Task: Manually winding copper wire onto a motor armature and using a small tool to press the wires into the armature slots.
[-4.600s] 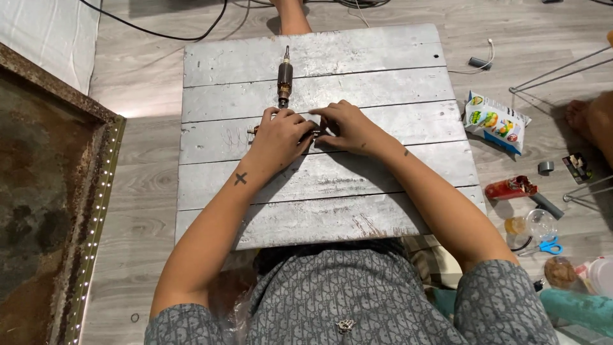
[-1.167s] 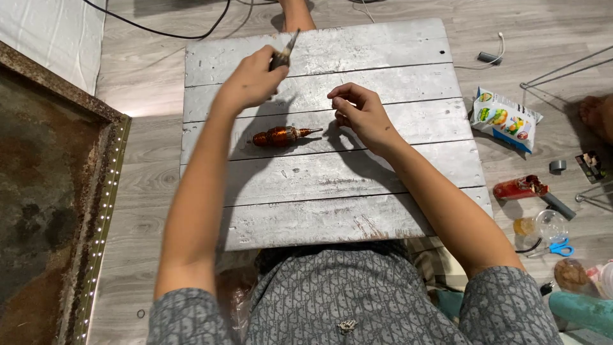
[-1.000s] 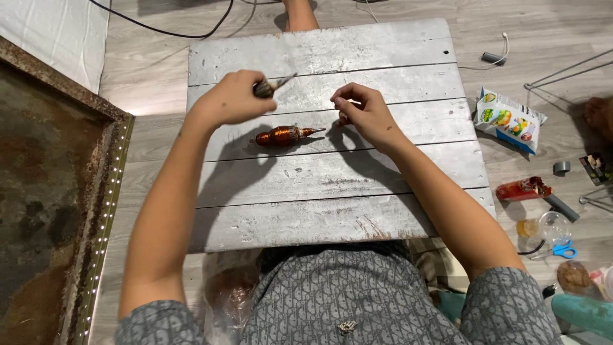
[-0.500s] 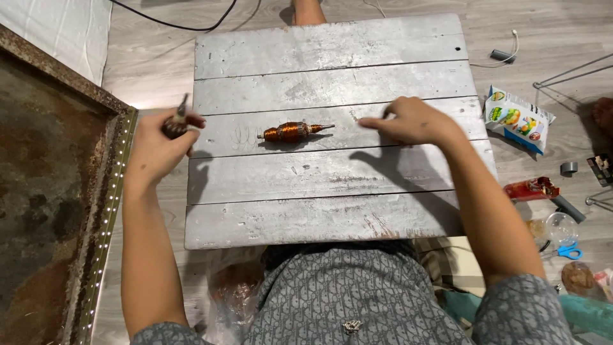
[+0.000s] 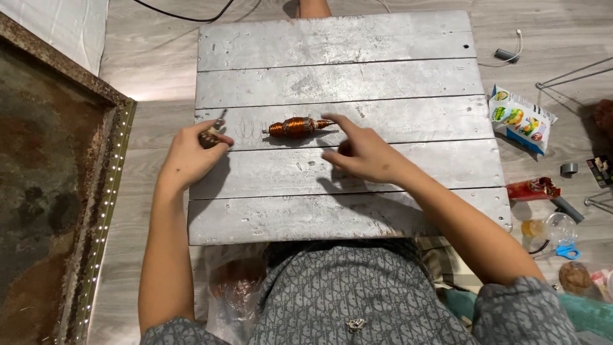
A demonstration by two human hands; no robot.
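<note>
Copper-wound armature point(image 5: 297, 127) lies on grey plank board point(image 5: 345, 76), mid-board. Left hand point(image 5: 190, 155) at board's left edge, fingers clamped on a small tool point(image 5: 212, 132). Right hand point(image 5: 363, 152) just right of armature, fingers loosely apart, forefinger near its tip.

There is one view, from a camera worn on the person's head. It looks almost straight down and slightly forward over the person's own chest. The grey plank tabletop point(image 5: 338, 45) fills the middle of the frame, all four corners in view, its near edge just above the grey patterned shirt point(image 5: 357, 300) at the bottom. Both forearms enter from the bottom edge and reach up onto the tabletop. The camera sits close enough that single planks and their seams show plainly. Beyond the tabletop's left edge lies the floor point(image 5: 153, 64) with a rusty framed panel point(image 5: 45, 191); beyond its right edge, floor with scattered small items.
</note>
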